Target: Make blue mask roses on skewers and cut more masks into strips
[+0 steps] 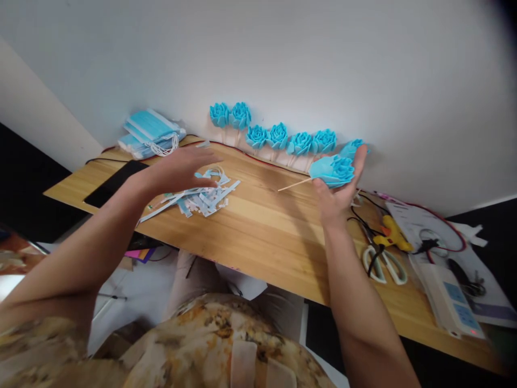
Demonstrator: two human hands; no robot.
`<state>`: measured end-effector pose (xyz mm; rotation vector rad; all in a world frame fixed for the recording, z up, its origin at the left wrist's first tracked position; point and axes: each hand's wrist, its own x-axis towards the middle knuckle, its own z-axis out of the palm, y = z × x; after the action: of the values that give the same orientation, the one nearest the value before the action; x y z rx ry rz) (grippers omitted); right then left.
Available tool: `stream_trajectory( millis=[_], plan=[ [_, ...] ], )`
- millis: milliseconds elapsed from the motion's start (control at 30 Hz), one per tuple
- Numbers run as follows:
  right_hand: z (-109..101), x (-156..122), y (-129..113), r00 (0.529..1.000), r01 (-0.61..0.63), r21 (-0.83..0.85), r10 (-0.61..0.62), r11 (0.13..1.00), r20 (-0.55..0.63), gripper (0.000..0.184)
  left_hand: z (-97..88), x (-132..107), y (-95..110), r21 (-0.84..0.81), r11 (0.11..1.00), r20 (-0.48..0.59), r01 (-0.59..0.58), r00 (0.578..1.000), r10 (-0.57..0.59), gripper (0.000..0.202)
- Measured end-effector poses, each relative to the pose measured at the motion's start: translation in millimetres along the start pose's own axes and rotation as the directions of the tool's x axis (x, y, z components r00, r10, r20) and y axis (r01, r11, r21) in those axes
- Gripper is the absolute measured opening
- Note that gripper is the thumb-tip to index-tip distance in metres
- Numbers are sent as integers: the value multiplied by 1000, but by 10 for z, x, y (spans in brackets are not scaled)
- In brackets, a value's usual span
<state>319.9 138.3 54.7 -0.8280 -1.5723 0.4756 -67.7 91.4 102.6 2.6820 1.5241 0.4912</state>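
Observation:
In my right hand (339, 194) lies a blue artificial flower (333, 170), its thin wooden stick pointing left and slightly down. My thumb is under its near side and the fingers rise behind it. My left hand (186, 168) hovers open over a heap of cut blue and white strips (208, 199), fingers stretched to the right; I see nothing in it. More blue flowers (278, 136) on sticks stand in a row along the wall, and one further flower (350, 148) is partly hidden behind my right hand.
A stack of blue face masks (151, 129) sits at the back left, near a black flat object (115, 183). To the right are a yellow glue gun (391, 234), white-handled scissors (383, 264), a power strip (448, 299), cables and printed paper. The wooden tabletop (258, 231) meets the wall.

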Motion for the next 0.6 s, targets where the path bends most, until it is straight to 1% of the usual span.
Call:
stream_trajectory(
  millis=[33, 67, 100, 133, 167, 233, 300, 367, 433, 533, 600],
  plan=[
    [3, -5, -15, 1000, 18, -32, -18, 999, 16, 115, 74, -195, -135, 12, 996, 15, 88, 996, -88, 72],
    [3, -13, -34, 999, 33, -62, -31, 998, 30, 113, 158, -393, -253, 29, 983, 28, 180, 983, -181, 80],
    [-2, -26, -55, 999, 34, -64, -32, 997, 30, 113, 245, -588, -344, 54, 959, 36, 278, 959, -280, 86],
    [-12, -42, -79, 999, 26, -58, -24, 998, 36, 114, 329, -772, -403, 66, 932, 19, 356, 934, -358, 89],
    [-25, -61, -104, 999, 18, -43, -16, 999, 39, 115, 408, -939, -427, 63, 915, 23, 399, 916, -401, 91],
    [-55, -103, -154, 999, -6, -22, 7, 1000, 50, 114, 551, -1192, -385, 21, 907, 37, 421, 906, -422, 92],
    [-78, -133, -198, 998, -13, -21, 14, 1000, 54, 112, 682, -1316, -266, 42, 894, 31, 446, 894, -447, 87],
    [-76, -139, -230, 998, 14, -23, -12, 1000, 54, 108, 803, -1305, -139, 101, 866, 26, 489, 869, -494, 87],
    [-43, -117, -254, 997, 60, -14, -59, 998, 52, 106, 908, -1187, -60, 100, 858, 24, 503, 861, -508, 86],
    [44, -49, -291, 994, 80, -35, -77, 996, 78, 106, 1011, -916, -81, 39, 887, 21, 460, 887, -461, 80],
    [98, -2, -317, 992, 71, -72, -63, 995, 106, 108, 1011, -735, -164, 12, 909, 29, 417, 908, -417, 74]
  ],
)
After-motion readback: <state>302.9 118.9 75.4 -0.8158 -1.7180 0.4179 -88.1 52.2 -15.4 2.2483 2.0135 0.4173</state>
